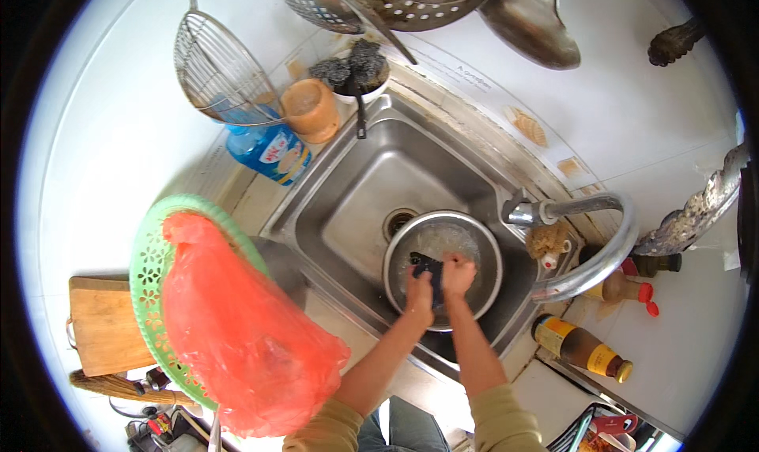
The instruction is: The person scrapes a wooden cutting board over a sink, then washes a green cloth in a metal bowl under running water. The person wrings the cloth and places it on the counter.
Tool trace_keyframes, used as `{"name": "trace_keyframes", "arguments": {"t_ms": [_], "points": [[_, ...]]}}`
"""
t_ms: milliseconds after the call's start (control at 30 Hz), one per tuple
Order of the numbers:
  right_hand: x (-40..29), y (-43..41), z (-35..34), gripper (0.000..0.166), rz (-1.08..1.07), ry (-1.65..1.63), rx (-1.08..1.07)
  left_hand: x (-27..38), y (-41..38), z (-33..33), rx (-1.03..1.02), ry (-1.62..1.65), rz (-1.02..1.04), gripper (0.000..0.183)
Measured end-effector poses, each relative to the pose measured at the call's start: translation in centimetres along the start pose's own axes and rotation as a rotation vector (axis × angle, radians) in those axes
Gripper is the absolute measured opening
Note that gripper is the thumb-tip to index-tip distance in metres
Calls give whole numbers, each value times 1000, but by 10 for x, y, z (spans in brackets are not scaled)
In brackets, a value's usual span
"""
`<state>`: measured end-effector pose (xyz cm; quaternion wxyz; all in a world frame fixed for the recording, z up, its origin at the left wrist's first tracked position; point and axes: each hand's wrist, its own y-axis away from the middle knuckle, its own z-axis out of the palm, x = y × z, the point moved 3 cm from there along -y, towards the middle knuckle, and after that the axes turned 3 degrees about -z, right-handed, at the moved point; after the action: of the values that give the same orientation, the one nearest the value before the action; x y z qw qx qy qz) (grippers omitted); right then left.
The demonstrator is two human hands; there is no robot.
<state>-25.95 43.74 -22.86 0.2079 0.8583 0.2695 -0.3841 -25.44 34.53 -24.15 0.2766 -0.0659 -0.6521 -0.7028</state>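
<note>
A round metal basin point(495, 244) sits inside the stainless steel sink point(356, 191), tilted a little beside the drain point(400, 219), with water in it. Over that water, both of my hands are together on a dark piece, which looks like cloth point(428, 265). My left hand point(420, 295) grips it from the left, thumb across the dark surface. On its right edge, my right hand point(458, 274) is closed in a fist. Blur and the fingers hide the lower part of the dark piece.
A curved faucet point(625, 215) reaches over the sink's right side. A red plastic bag point(243, 333) lies in a green perforated basket point(148, 286) at left. Bottles, including a sauce bottle point(581, 346), line the right counter. A wire skimmer point(228, 70) hangs above a blue detergent bottle point(270, 153).
</note>
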Motion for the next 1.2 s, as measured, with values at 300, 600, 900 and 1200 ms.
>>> {"name": "trace_keyframes", "arguments": {"t_ms": [300,600,900,1200], "points": [[-22,48,-3,37,-129,2,-57,6,-4,-23,-114,92,-80,38],[13,-23,-49,37,-226,105,174,25,-7,-20,-90,-227,191,63],[35,5,26,67,-67,529,-540,-28,-41,-39,121,-214,-73,69],[14,17,-18,24,194,-413,-523,11,-30,-28,-4,133,-203,31]]}}
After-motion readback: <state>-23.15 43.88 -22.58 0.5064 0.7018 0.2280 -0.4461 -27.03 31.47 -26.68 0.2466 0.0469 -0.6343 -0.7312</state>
